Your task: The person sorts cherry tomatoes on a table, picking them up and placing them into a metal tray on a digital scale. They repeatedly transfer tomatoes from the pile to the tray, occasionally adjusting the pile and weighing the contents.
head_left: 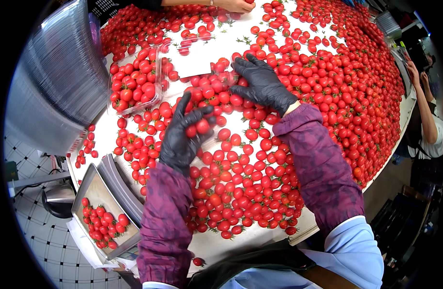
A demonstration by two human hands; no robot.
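My left hand (pixel 187 132), in a black glove, holds a couple of red cherry tomatoes in its curled fingers. My right hand (pixel 263 85), also gloved in black, rests with bent fingers at the right side of a clear plastic clamshell container (pixel 221 77) that holds tomatoes; whether it grips the container or a tomato, I cannot tell. A white card or label (pixel 192 59) lies at this container's far part. Left of it stands another clear container (pixel 158 81) filled with cherry tomatoes. Loose cherry tomatoes (pixel 243 177) with green calyxes lie between my forearms.
Tall nested stacks of clear containers (pixel 62 72) stand at the left. A metal tray (pixel 84 180) with tomatoes sits at the near left table edge. A large tomato heap (pixel 351 97) covers the right side. Another person's hand (pixel 239 5) is at the far edge; a person (pixel 425 119) stands at right.
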